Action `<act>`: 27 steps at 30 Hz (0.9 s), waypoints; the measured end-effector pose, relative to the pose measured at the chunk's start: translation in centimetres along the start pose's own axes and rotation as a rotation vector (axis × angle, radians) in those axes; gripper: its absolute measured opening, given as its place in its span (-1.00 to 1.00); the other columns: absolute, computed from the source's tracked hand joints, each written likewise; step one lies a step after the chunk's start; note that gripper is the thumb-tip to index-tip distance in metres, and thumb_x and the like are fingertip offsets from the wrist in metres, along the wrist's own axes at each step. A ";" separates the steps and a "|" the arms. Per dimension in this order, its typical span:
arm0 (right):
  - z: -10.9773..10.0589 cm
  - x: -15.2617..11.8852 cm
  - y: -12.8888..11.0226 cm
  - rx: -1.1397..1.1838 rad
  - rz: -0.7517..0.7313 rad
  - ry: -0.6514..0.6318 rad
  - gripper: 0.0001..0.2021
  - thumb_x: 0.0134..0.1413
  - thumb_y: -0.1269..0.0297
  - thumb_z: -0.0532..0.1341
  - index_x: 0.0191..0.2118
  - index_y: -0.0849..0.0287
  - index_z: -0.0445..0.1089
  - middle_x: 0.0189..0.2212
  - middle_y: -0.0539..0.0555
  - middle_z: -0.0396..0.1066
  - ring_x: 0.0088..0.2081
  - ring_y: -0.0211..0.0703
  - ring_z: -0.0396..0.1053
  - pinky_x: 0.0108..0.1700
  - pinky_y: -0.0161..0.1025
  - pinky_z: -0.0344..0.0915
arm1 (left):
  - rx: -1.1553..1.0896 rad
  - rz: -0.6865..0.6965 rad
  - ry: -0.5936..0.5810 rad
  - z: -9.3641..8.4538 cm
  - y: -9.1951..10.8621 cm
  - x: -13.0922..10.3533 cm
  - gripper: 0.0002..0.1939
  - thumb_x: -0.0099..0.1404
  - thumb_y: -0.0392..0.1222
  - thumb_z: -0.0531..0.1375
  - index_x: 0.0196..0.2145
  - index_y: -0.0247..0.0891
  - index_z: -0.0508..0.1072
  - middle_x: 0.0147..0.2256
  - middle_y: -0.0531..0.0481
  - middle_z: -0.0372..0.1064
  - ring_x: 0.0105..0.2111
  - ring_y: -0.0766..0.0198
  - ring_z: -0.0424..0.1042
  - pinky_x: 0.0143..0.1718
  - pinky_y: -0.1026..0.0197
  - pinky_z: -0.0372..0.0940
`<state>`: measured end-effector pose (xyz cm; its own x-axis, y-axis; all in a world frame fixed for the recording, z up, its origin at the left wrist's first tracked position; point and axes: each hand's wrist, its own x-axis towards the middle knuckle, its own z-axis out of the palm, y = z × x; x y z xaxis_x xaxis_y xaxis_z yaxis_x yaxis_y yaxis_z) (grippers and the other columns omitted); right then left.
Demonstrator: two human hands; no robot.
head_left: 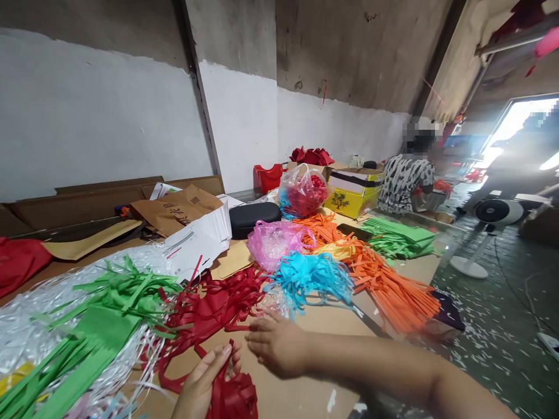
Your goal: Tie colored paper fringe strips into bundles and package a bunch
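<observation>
Red strips [236, 397] are bunched by the near edge of the bench [323, 326], pinched in our left hand [203, 378]. Our right hand [279, 344] is open beside them; under its palm we cannot see. We judge them light, limp, not fragile, but easy to tangle; we should hold the upper loop, between thumb and fingers.
</observation>
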<state>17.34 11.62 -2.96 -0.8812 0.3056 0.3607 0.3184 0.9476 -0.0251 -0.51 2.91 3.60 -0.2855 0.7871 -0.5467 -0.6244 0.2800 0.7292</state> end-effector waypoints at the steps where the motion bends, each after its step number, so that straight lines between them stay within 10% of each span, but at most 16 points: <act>1: -0.3 0.0 0.8 -0.020 0.035 0.038 -0.75 0.29 0.33 0.13 0.02 0.23 0.41 0.07 0.15 0.46 0.22 0.03 0.19 0.32 0.10 -0.08 | -0.002 -0.016 -0.017 0.0 -0.2 0.1 -0.78 0.24 -0.63 0.13 -0.30 -0.42 0.48 -0.44 -0.12 0.58 -0.52 0.27 0.57 -0.47 0.29 0.50; 7: -2.1 0.8 -0.6 0.246 0.294 0.383 -0.91 0.20 0.30 0.24 -0.21 0.15 0.46 -0.20 0.09 0.51 -0.11 -0.08 0.37 -0.02 -0.11 0.23 | -0.055 -0.083 -0.052 0.5 -1.6 0.4 -0.82 0.27 -0.57 0.15 -0.22 -0.42 0.46 -0.39 -0.16 0.58 -0.44 0.22 0.60 -0.40 0.24 0.52; 20: -2.5 2.1 -6.3 0.325 0.572 0.181 -0.88 0.06 0.23 0.39 -0.24 0.06 0.56 -0.26 0.06 0.50 -0.16 -0.03 0.37 -0.08 -0.07 0.15 | -0.078 -0.110 -0.125 1.2 -2.0 -0.9 -0.80 0.23 -0.51 0.21 -0.21 -0.35 0.50 -0.26 -0.14 0.59 -0.31 0.16 0.62 -0.24 0.15 0.52; 27: -5.6 0.5 -6.4 1.149 0.690 0.461 -0.80 0.21 0.18 0.23 -0.23 0.16 0.55 -0.36 0.06 0.50 -0.29 -0.13 0.45 -0.19 -0.21 0.35 | 0.265 0.239 -0.193 -0.5 -0.7 -3.1 -0.69 0.00 -0.11 0.46 -0.29 -0.23 0.58 -0.33 -0.04 0.60 -0.32 0.19 0.58 -0.30 0.30 0.46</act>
<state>16.82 5.22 2.58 -0.4058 0.8856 0.2258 -0.0222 0.2375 -0.9711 0.50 0.01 4.59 -0.2421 0.9291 -0.2797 -0.3402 0.1886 0.9212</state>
